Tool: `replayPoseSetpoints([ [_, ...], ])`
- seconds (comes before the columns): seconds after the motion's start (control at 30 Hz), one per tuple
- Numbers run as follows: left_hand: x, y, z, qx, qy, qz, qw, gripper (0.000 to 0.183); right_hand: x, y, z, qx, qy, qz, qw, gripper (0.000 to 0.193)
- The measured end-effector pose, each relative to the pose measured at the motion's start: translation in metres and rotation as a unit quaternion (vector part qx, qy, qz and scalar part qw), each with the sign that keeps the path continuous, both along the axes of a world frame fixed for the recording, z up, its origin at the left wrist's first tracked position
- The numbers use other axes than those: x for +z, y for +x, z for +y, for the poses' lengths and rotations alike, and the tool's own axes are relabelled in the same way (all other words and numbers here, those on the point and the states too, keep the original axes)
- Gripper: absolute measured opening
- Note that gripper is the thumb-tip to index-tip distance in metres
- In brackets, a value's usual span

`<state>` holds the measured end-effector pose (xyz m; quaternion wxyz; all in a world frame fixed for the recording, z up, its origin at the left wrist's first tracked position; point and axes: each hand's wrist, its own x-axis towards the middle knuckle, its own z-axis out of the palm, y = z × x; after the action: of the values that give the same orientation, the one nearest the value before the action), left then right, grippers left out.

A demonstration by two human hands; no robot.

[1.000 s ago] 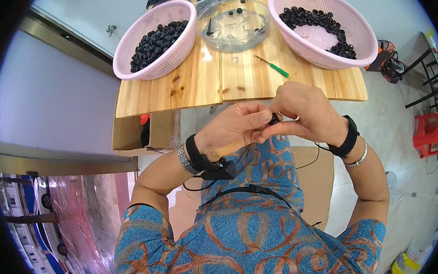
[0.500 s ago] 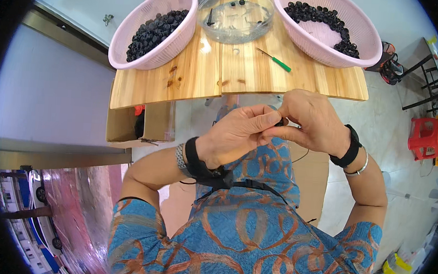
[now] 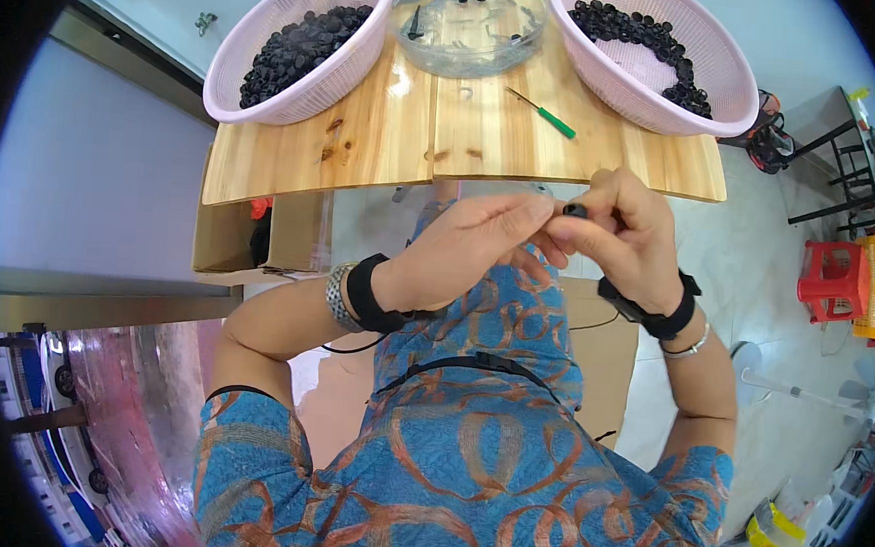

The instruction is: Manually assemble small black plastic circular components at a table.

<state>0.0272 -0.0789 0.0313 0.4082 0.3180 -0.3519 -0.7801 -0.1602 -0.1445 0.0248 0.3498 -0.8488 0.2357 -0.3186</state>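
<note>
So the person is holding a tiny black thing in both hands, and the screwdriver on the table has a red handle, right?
Not quite. The screwdriver lying on the wooden table has a green handle, not red; the head view shows it between the two pink baskets. The rest is right: the left hand and right hand pinch a small black part together.

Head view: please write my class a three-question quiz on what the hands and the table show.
1. True or false: both hands, left hand and right hand, meet at one small black part.
2. The green-handled screwdriver lies: A in a basket, B on the wooden table, C in the right hand.
3. What stands between the left pink basket and right pink basket?

Key: 1 true. 2 B. 3 A clear round dish.
</note>
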Motion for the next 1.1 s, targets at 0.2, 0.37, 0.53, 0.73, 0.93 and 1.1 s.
replayPoseSetpoints([
  [0.2,-0.012,-0.007,-0.007,0.134,-0.393,-0.311,0.855,0.026,-0.013,0.028,0.023,-0.052,0.319,-0.373,0.87,0.019],
  [0.37,-0.018,-0.027,-0.006,0.305,-0.373,-0.198,0.854,0.019,-0.021,0.043,0.033,0.0,0.387,-0.483,0.786,0.011],
  [0.53,-0.022,-0.026,-0.005,0.293,-0.432,-0.293,0.801,0.029,-0.022,0.053,0.045,-0.02,0.441,-0.496,0.748,0.014],
  [0.73,-0.024,-0.027,0.003,0.318,-0.425,-0.278,0.801,0.031,-0.027,0.058,0.049,-0.049,0.448,-0.521,0.725,0.017],
  [0.93,-0.026,-0.023,-0.001,0.344,-0.447,-0.293,0.772,0.026,-0.021,0.063,0.05,-0.077,0.468,-0.493,0.73,0.019],
  [1.1,-0.028,-0.014,-0.001,0.342,-0.488,-0.338,0.729,0.022,-0.023,0.069,0.053,-0.092,0.482,-0.478,0.729,0.022],
])
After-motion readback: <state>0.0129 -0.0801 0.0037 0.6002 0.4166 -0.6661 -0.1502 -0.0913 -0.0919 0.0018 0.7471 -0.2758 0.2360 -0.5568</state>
